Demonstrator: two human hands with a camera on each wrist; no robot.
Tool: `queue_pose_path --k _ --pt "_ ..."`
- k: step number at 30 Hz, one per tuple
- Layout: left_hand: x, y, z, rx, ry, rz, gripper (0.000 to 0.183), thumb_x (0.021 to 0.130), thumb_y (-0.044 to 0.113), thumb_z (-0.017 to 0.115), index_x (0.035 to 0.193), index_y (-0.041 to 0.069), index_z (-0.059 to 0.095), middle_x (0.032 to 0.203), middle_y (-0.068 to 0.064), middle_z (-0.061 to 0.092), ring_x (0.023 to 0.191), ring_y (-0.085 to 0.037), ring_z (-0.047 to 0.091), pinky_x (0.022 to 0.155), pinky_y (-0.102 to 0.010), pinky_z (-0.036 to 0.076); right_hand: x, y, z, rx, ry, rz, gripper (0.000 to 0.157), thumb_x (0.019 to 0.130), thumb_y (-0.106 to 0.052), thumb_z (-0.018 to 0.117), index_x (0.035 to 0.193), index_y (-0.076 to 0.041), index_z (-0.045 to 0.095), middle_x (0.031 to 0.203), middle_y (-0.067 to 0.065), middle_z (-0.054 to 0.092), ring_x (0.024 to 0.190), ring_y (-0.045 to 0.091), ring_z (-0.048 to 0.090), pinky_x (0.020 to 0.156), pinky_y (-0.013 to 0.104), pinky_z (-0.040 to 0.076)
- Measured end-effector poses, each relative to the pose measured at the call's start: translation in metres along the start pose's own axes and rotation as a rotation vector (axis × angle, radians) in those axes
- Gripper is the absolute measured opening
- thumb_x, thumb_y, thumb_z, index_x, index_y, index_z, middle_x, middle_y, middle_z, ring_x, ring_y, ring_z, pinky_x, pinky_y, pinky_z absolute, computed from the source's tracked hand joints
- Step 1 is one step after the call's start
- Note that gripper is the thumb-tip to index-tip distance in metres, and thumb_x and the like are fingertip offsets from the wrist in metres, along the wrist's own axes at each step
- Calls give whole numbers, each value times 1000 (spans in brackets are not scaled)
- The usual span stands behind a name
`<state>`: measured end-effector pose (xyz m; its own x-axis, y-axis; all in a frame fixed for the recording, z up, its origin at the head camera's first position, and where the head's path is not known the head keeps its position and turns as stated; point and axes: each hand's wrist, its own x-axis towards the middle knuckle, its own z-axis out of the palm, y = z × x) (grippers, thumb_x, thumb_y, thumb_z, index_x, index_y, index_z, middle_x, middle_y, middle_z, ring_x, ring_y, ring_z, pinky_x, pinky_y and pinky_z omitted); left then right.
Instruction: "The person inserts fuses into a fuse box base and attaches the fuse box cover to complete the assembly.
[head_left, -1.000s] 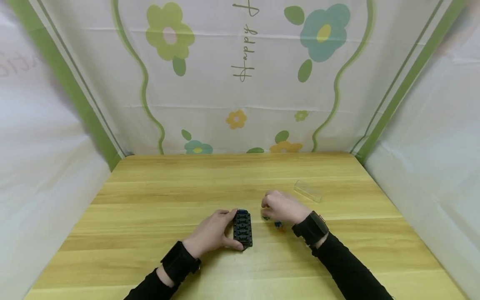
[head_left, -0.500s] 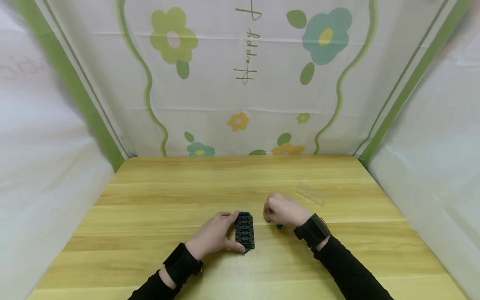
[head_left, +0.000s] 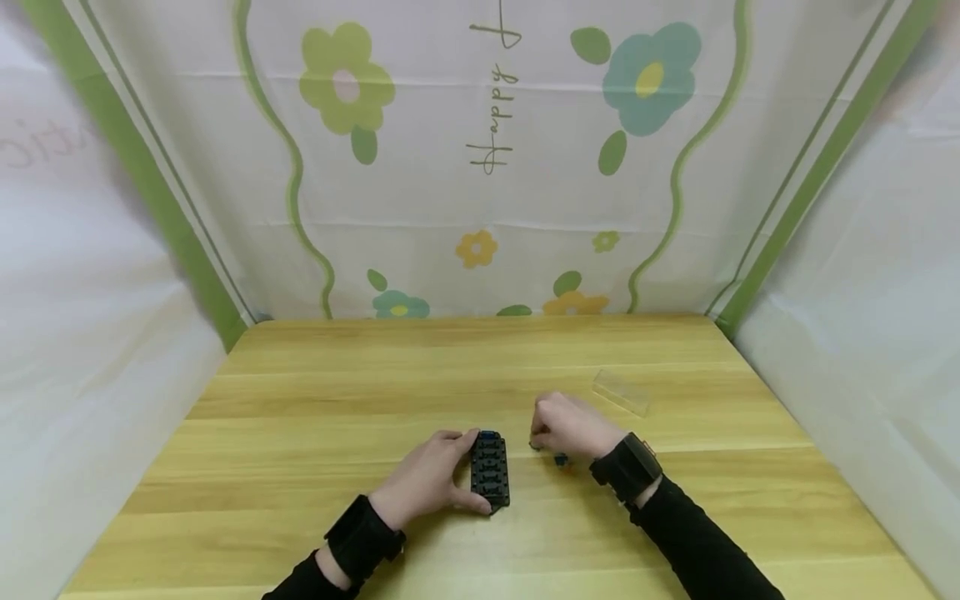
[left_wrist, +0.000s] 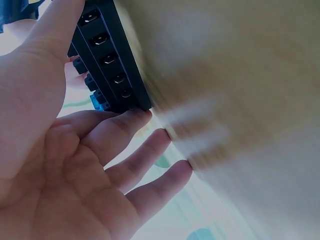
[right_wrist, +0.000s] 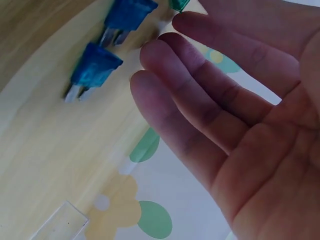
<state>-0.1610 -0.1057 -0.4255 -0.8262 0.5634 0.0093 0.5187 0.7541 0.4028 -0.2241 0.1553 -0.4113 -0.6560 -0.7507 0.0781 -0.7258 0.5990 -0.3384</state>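
Nearest us on the worktop (head_left: pixel 360 358), about midway between its left and right edges, lies the black block (head_left: pixel 490 471); the left hand (head_left: pixel 423 479) grips its left side, thumb at the near end, forefinger at the far end, where a blue piece (head_left: pixel 488 435) shows. To its right, we find two blue fuses (right_wrist: pixel 95 66), prongs bared. Just beyond, the right hand (head_left: pixel 576 425) pinches the green fuse (right_wrist: pixel 178 4), which we see only in part. We judge the step in hand to be picking up that fuse; the next move calls for a firm pinch, a lift clear of the blue pair, and a steady block. Toward the far right corner lies the clear box (head_left: pixel 621 392), untouched.
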Motion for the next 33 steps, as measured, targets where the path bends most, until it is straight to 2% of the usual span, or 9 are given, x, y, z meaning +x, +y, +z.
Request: queue_pose_path --k 3,10,14,21,26,33 --pt "0 1 -2 -13 7 1 110 65 72 68 146 5 38 132 -18 49 122 -29 46 97 -39 39 2 2 -2 13 -7 -17 24 81 -2 71 62 -18 70 71 -7 63 49 -5 41 50 14 37" --pt "-2 3 -3 -18 12 3 108 66 68 70 147 5 37 133 -18 48 123 -29 45 97 -39 38 2 -1 -1 -2 18 -17 30 80 0 70 58 -20 65 70 -9 62 51 -2 41 53 16 38" --pt "-3 2 -3 -14 10 3 108 66 68 70 147 5 36 133 -18 48 123 -29 45 97 -39 38 3 -2 0 -13 18 -6 29 80 0 69 60 -20 66 68 -10 60 54 0 41 53 17 37" --pt "-2 0 -1 -9 7 -1 108 65 70 69 147 6 37 133 -18 49 122 -28 46 96 -39 39 1 0 3 -16 30 35 17 81 -4 72 74 -20 72 79 -9 59 69 1 53 61 17 45" --pt "-2 1 0 -7 -3 -14 110 64 72 68 146 5 38 133 -18 49 122 -29 46 96 -39 39 0 0 4 -27 18 26 11 81 -7 73 78 -17 73 80 -8 59 72 3 54 61 17 45" --pt "-2 3 -2 -4 10 -7 108 65 70 70 146 4 38 133 -19 49 122 -29 46 97 -39 39 0 -1 4 -63 18 42 13 83 -8 71 78 -20 68 80 -10 54 69 2 50 58 18 43"
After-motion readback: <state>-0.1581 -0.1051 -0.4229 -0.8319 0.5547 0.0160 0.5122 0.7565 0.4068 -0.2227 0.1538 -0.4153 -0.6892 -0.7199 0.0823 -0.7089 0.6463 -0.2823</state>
